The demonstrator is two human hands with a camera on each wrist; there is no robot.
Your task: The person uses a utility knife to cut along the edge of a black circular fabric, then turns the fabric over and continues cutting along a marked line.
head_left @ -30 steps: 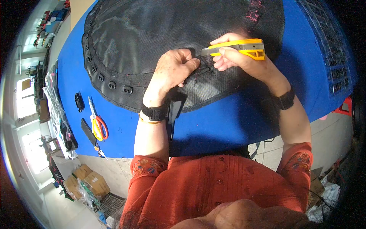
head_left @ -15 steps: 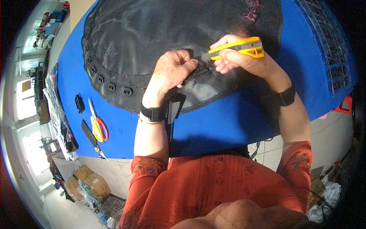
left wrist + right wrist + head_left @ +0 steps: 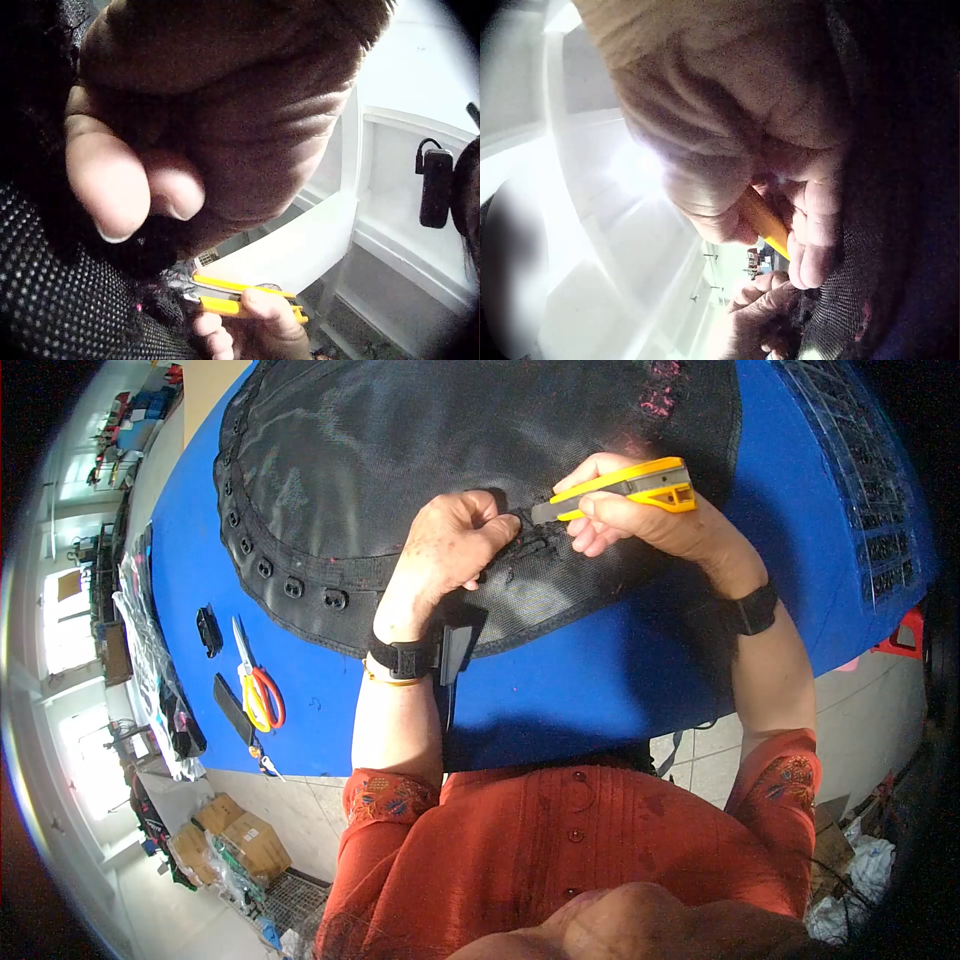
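Black mesh piece: the rounded sheet (image 3: 380, 470) lies flat on the blue table (image 3: 550, 705), at 12 o'clock from my body; its weave is fine and faintly glossy, its rim bound with a narrow dark edging.
Rim fittings: small black fittings (image 3: 294, 587) with paired holes, spaced along the border from about 8 to 10 o'clock.
Pink patch: a ragged, mottled mark (image 3: 658, 390) at 2 o'clock on the mesh.
Frayed spot: loose black threads (image 3: 540, 544) lie in a rough tangle at 4 to 5 o'clock on the mesh, between my two hands.
My left hand (image 3: 450, 540): closed, thumb and bent fingers pinching the mesh just beside the tangle; the exact fold gripped is hidden.
My right hand (image 3: 630, 515): fingers wrapped around the yellow cutter (image 3: 655, 484), whose grey blade points to 9 o'clock at the threads; whether it touches them I cannot tell.
Scissors (image 3: 262, 698): red and yellow handles, on the table at 8 o'clock from my left hand, blades toward 12.
Clear pack (image 3: 885, 545): rows of dark pieces, at 3 o'clock near the table's edge.
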